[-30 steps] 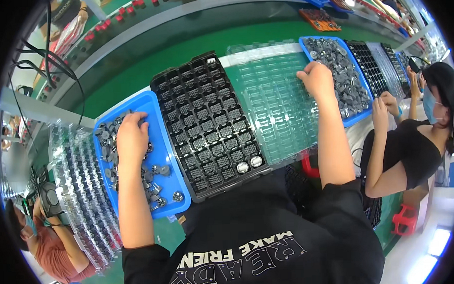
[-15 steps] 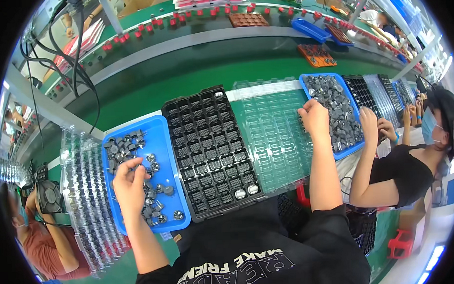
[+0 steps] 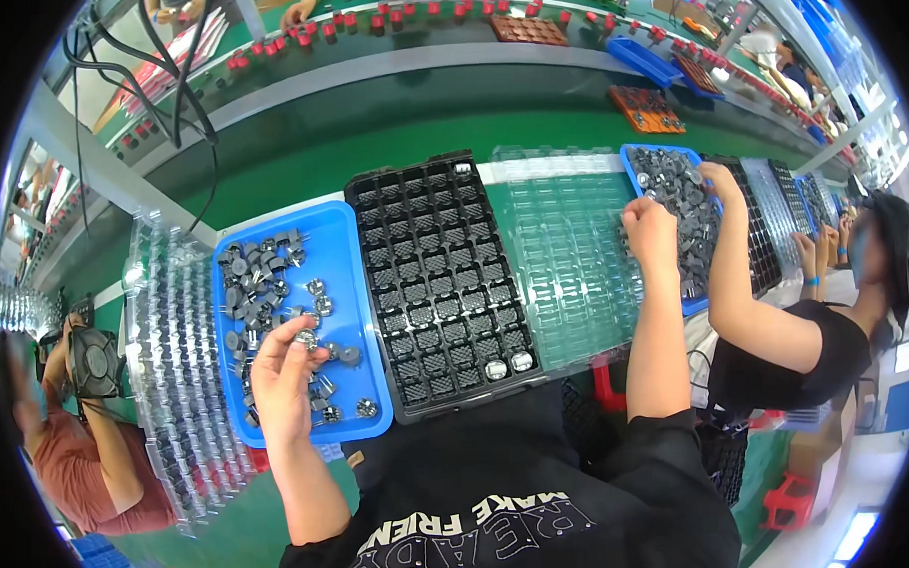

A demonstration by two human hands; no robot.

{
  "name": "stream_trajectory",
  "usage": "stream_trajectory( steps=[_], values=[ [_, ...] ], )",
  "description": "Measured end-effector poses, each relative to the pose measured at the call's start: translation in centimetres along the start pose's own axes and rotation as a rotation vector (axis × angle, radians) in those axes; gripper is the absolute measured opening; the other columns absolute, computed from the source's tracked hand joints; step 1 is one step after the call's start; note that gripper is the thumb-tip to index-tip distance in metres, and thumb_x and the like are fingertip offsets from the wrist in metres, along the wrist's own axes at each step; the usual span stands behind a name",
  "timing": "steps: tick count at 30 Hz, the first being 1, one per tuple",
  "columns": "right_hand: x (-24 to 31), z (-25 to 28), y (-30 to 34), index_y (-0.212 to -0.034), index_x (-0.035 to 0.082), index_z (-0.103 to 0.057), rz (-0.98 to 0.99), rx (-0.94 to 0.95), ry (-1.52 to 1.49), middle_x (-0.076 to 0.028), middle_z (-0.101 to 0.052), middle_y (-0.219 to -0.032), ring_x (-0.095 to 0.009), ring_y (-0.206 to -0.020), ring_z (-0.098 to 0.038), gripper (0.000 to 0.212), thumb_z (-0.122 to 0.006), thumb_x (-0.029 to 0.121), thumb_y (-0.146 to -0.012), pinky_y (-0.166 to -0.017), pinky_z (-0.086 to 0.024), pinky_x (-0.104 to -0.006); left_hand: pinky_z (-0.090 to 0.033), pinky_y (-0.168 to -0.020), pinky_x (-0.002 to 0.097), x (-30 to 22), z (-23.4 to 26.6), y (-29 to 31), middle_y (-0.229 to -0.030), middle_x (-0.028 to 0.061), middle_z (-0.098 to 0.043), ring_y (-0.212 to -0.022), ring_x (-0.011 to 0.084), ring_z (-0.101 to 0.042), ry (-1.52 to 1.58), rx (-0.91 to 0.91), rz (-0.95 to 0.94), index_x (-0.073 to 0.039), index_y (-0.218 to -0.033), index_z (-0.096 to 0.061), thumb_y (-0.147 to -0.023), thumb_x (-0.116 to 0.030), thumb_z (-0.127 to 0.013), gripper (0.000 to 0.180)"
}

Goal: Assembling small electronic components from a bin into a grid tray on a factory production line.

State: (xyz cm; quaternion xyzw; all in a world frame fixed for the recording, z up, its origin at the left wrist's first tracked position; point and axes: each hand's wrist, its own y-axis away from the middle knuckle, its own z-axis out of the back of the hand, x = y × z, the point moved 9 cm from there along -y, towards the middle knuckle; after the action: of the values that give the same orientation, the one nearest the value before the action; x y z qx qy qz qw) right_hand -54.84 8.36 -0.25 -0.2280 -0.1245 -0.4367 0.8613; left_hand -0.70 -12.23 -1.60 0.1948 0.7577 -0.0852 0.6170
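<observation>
My left hand (image 3: 284, 380) is over the left blue tray (image 3: 377, 372), its thumb and fingers closed on a small round metal-and-grey part (image 3: 307, 339). Loose grey parts with metal pins (image 3: 249, 281) lie scattered in that tray. Right beside it is a black cavity tray (image 3: 430, 285); two pale metallic pieces sit in its near-right pockets and another in the far-right corner. My right hand (image 3: 651, 232) is pinched closed at the left edge of the right blue tray (image 3: 628, 168), which is heaped with grey parts (image 3: 684, 191). What its fingertips hold, if anything, is hidden.
Clear plastic blister trays (image 3: 569, 270) lie between the black tray and the right blue tray; more (image 3: 192, 373) stand at the left. A co-worker's hand (image 3: 721, 185) reaches over the right blue tray. Across the green belt sit red pieces and an orange tray (image 3: 649, 109).
My left hand has taken hold of a small round part and turned its fingers upward. At the right, the co-worker's hand has moved in over the blue tray. The whole view has shifted slightly.
</observation>
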Motion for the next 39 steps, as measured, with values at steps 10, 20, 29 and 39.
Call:
stream_trajectory(
  steps=[10,20,29,39],
  values=[
    [1.0,-0.9,1.3,-0.103,0.007,-0.076,0.016,0.083,-0.068,-0.017,-0.075,-0.098,-0.032,-0.094,-0.074,0.02,-0.07,0.008,-0.084,-0.086,-0.055,-0.039,-0.054,-0.094,0.0384,0.0,0.7,0.9,-0.131,0.0161,-0.063,-0.099,0.0211,-0.068,0.12,0.053,0.008,0.003,-0.136,-0.058,-0.104,-0.015,-0.055,0.036],
    [4.0,1.3,1.5,-0.105,0.004,-0.069,0.15,-0.159,-0.084,-0.015,-0.072,-0.099,-0.027,-0.08,-0.071,0.016,-0.064,0.018,-0.099,-0.073,-0.056,-0.0372,-0.057,-0.095,0.0382,-0.7,-3.3,2.0,-0.128,0.0165,-0.063,-0.103,0.0253,-0.07,0.269,0.154,0.042,0.003,-0.135,-0.058,-0.1,-0.003,-0.056,0.035],
    [20.7,0.1,13.9,-0.116,-0.003,-0.066,0.064,0.483,-1.401,-0.017,-0.071,-0.107,-0.018,-0.081,-0.07,0.022,-0.063,0.014,-0.102,-0.074,-0.061,-0.0312,-0.058,-0.094,0.0369,-2.2,-8.5,3.3,-0.135,0.0152,-0.06,-0.106,0.0223,-0.069,0.427,0.335,0.013,0.006,-0.136,-0.055,-0.093,0.005,-0.066,0.044],
    [28.7,7.0,21.5,-0.1,-0.004,-0.073,0.894,0.271,-1.055,-0.013,-0.073,-0.092,-0.022,-0.077,-0.071,0.031,-0.088,0.006,-0.075,-0.067,-0.055,-0.029,-0.057,-0.073,0.0285,-3.6,-10.2,4.8,-0.102,0.0132,-0.071,-0.081,0.0168,-0.07,0.125,0.383,-0.012,0.006,-0.119,-0.061,-0.105,-0.035,-0.058,0.044]
  ],
)
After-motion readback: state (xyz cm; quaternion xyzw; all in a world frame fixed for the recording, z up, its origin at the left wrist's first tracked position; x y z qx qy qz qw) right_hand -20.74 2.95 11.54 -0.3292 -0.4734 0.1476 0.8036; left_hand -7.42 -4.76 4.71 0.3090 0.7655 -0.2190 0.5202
